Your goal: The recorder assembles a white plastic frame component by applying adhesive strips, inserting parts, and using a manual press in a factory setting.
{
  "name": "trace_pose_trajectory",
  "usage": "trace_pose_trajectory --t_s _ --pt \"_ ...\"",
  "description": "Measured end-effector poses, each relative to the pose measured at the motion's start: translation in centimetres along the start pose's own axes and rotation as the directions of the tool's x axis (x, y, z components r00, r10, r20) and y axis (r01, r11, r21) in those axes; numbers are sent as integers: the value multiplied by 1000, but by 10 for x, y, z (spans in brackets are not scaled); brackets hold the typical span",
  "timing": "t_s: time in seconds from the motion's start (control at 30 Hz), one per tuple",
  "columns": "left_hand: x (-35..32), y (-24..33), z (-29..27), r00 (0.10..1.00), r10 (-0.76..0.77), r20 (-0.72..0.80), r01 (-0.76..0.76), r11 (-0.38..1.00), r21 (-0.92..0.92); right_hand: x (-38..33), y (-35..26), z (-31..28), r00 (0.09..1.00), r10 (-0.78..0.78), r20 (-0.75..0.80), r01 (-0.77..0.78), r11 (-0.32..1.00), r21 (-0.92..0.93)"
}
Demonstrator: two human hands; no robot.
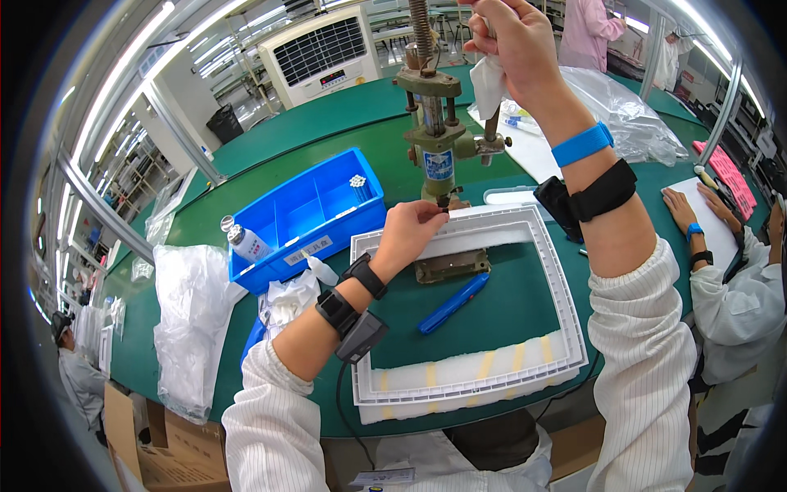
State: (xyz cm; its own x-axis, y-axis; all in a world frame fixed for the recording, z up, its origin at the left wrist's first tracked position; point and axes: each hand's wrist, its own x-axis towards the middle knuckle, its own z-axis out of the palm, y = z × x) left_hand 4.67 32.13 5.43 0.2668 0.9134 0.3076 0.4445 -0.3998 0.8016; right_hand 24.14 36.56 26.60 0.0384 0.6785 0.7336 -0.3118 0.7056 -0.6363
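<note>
A green bench-top hand press (434, 135) stands in front of me, its ram pointing down at the far edge of a white rectangular plastic frame (564, 307). My right hand (518, 45) is raised and wrapped round the press lever (492, 127), whose upper part is covered in white cloth (488, 86). At the frame's far edge, right by the ram tip, my left hand (407, 235) pinches thumb and fingers together; what they hold, if anything, is too small to make out. White foam with yellow strips (492, 363) lies along the frame's near side. Inside the frame's opening is a blue pen (453, 303).
Left of the press sits a blue divided bin (316, 209) with a white bottle (248, 244) at its corner. Clear plastic bags (193, 320) lie on the green table (287, 135). At the right, another person's hands (680, 209) rest near a pink rack (728, 180).
</note>
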Motion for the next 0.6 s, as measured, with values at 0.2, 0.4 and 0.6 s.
trace_pose_trajectory --t_s 0.2,0.4,0.6 --pt "-1 -4 2 1000 20 -14 -20 1000 11 -4 -3 2 1000 -11 -11 11 1000 -3" --pt "-2 -2 1 1000 -3 -26 3 1000 0 -4 -4 2 1000 -16 -12 16 1000 -12" --pt "-2 -2 2 999 21 -31 -20 1000 12 -4 -2 1 1000 -10 -7 9 1000 -10"
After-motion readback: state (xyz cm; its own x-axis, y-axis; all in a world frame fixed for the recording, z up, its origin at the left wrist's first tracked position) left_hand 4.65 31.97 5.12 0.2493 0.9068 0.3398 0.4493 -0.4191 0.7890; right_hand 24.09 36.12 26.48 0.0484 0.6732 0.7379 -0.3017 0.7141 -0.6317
